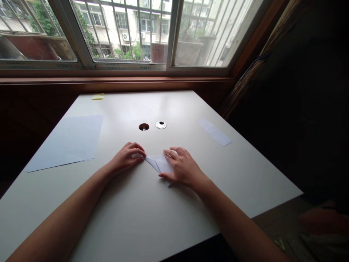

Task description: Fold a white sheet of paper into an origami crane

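A folded piece of white paper [164, 164] lies on the white table [131, 218], with slanting creases and a pointed lower end. My left hand [127, 155] pinches its left corner between thumb and fingers. Over the paper's right part rests my right hand [182, 165], its thumb at the near edge and its fingers across the top, hiding that side. Both hands are low, close to the tabletop.
Large white sheets [68, 140] lie on the left. A paper strip [214, 131] is on the right. Beyond my hands are a round hole [144, 127] and a metal ring cover [160, 125]. Yellow slips [98, 96] lie near the far edge, before a barred window [131, 32].
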A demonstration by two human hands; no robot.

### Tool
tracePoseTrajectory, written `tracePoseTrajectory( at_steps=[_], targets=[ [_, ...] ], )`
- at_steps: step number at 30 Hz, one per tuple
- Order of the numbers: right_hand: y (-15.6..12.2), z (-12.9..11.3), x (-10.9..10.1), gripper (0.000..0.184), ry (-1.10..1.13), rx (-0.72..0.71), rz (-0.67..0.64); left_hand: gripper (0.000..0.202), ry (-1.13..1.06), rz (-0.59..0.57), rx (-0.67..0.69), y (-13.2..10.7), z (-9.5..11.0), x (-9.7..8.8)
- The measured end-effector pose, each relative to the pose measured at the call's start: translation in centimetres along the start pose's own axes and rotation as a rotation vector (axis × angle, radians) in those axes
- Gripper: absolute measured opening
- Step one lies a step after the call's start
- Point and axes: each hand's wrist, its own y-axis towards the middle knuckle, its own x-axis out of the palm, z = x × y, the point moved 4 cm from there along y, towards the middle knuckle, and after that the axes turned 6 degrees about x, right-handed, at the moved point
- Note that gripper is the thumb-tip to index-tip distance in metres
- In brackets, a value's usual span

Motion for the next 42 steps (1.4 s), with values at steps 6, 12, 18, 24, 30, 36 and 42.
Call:
tracePoseTrajectory(
  at_steps=[6, 12, 18, 24, 30, 36, 42],
  targets=[
    [-0.1, 0.7, 0.9, 0.075, -0.01, 0.045, 0.0, 0.021, 0.009, -0.001, 0.008, -0.1, -0.1, 0.0],
    [0.3, 1.0, 0.6, 0.044, -0.009, -0.04, 0.018, 0.026, 0.008, -0.016, -0.01, -0.3, -0.3, 0.1],
    [0.3, 1.5, 0.9, 0.032, 0.026, -0.112, 0.072, 0.024, 0.016, -0.026, -0.002, -0.2, 0.2, -0.2],
    [0.2, 2.1, 0.2, 0.023, 0.086, -0.04, 0.147, 0.024, 0.019, -0.012, 0.033, -0.3, 0.9, -0.4],
    [0.2, 2.1, -0.3, 0.02, 0.072, -0.005, 0.165, 0.025, 0.135, 0.043, 0.088, -0.4, 1.0, 0.5],
    [0.2, 2.1, -0.7, 0.02, 0.115, 0.009, 0.195, 0.032, 0.162, -0.019, 0.175, -0.2, 2.4, 1.2],
    [0.1, 2.4, -1.2, 0.02, 0.19, 0.043, 0.247, 0.04, 0.085, 0.008, 0.188, -0.1, 2.7, 0.9]
  ],
)
